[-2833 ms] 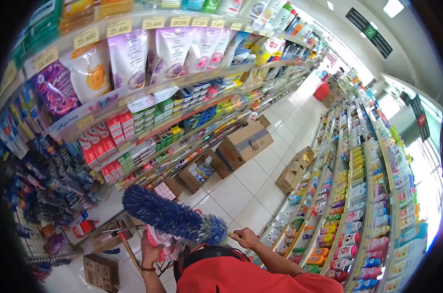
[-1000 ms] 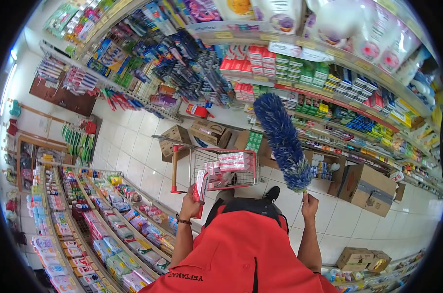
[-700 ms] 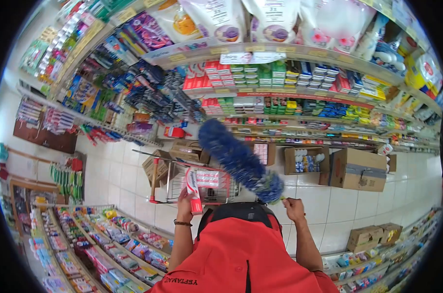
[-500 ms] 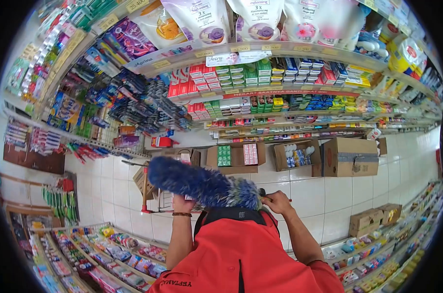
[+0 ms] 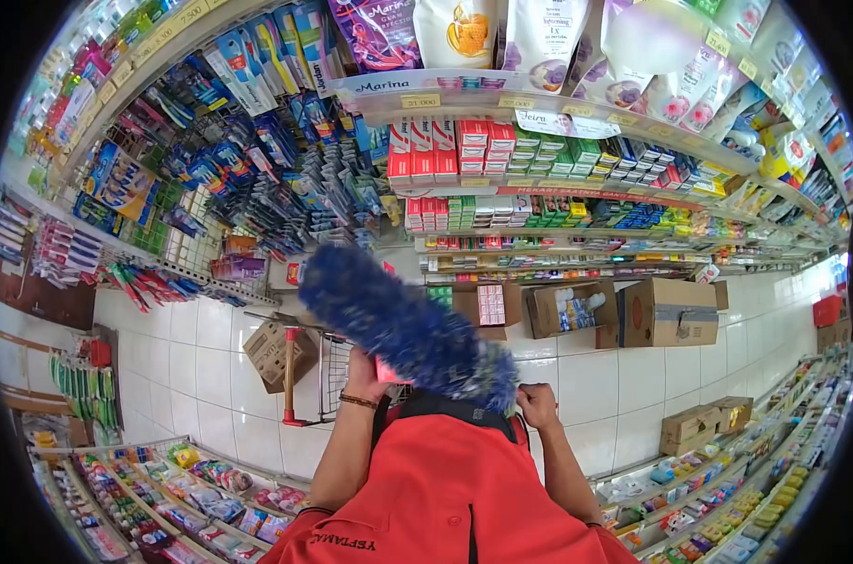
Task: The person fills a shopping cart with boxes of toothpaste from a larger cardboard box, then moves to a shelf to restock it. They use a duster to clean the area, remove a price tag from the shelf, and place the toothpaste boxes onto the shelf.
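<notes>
My right hand (image 5: 538, 405) grips the handle of a fluffy blue duster (image 5: 398, 324), which slants up and left across my front. My left hand (image 5: 362, 368), with a bracelet on the wrist, holds a red and white box (image 5: 387, 372) that is mostly hidden behind the duster. Just beyond both hands stands a shopping trolley (image 5: 306, 374) with a red handle. I wear a red shirt (image 5: 445, 489).
Shelves of boxed toothpaste (image 5: 464, 150) and hanging toothbrushes (image 5: 285, 179) face me. Open cardboard boxes (image 5: 666, 310) stand on the white tiled floor (image 5: 577, 376) under the shelves. A low shelf of small goods (image 5: 718, 479) runs behind me on both sides.
The view has swung from the aisle round to the toothpaste shelf. The duster dropped from upright to lying across my front, and now covers most of the red box in my left hand.
</notes>
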A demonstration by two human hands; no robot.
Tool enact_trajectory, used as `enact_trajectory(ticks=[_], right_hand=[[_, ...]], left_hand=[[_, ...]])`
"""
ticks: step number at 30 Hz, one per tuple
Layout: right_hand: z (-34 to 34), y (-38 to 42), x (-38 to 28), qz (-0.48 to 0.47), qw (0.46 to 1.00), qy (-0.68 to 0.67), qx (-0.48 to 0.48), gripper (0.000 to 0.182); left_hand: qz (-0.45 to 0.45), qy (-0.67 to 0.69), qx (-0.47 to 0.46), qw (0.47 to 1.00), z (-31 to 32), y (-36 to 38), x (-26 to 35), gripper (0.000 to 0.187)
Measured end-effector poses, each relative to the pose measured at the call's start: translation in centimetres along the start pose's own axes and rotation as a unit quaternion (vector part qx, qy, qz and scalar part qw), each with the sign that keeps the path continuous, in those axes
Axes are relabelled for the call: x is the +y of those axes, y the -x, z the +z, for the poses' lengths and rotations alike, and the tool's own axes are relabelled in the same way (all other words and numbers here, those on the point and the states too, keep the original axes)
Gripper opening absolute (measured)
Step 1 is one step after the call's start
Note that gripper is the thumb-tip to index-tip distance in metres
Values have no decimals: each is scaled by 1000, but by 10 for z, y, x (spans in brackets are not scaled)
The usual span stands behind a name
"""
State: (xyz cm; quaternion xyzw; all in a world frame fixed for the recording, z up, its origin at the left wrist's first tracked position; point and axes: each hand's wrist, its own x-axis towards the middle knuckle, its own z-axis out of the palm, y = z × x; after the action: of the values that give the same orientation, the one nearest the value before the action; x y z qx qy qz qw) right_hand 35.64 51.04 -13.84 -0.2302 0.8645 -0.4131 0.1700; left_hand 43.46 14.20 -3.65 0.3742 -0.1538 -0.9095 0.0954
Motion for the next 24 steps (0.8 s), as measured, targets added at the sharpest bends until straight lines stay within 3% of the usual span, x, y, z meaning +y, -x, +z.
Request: enact_trajectory(ticks=[1, 2, 4, 5, 8, 9, 11, 13, 15, 18, 20, 21, 23, 24], right_hand=[[6, 0, -6, 2, 1000, 13, 8, 30], [12, 0, -12, 6, 1000, 25, 14, 31], [23, 0, -17, 47, 998, 45, 28, 33], [29, -3, -24, 58, 996, 49, 35, 33], [24, -14, -39, 93, 988, -5, 124, 35], [15, -14, -46, 92, 988, -10, 125, 35], [8, -9, -42, 92, 987, -19, 132, 35], [-4, 3, -22, -18, 995, 27, 90, 38], [-10, 8, -16, -28, 995, 46, 88, 40], [-13, 10, -6, 18, 994, 108, 30, 38], [-19, 5, -3, 48, 991, 101, 67, 39], [-24, 0, -4, 68, 988, 99, 94, 40], [-41, -7, -11, 101, 973, 134, 158, 40], [-52, -11, -16, 132, 971, 117, 160, 42]], left_hand=[[-15, 8, 9, 1000, 18, 12, 6, 29], [-23, 5, 9, 1000, -4, 3, 11, 29], [-180, 14, -159, 971, -60, -23, 17, 42], [-203, -2, -178, 963, -34, -9, 14, 60], [-190, 8, -301, 934, -13, 2, 7, 79], [-184, 31, -293, 938, -7, 5, 5, 76], [-162, 76, -191, 965, -4, 1, -3, 69], [-57, -45, -80, 994, -39, -34, -13, 61], [-79, 51, -187, 978, -36, -42, -19, 56], [-69, -15, -150, 986, -14, -47, -21, 54], [-109, -157, -137, 972, -28, -54, -14, 58], [-195, -94, -363, 906, -72, -83, -2, 62], [-125, -134, -293, 938, -51, -55, -9, 65], [-78, -160, -209, 962, -26, -33, -10, 68]])
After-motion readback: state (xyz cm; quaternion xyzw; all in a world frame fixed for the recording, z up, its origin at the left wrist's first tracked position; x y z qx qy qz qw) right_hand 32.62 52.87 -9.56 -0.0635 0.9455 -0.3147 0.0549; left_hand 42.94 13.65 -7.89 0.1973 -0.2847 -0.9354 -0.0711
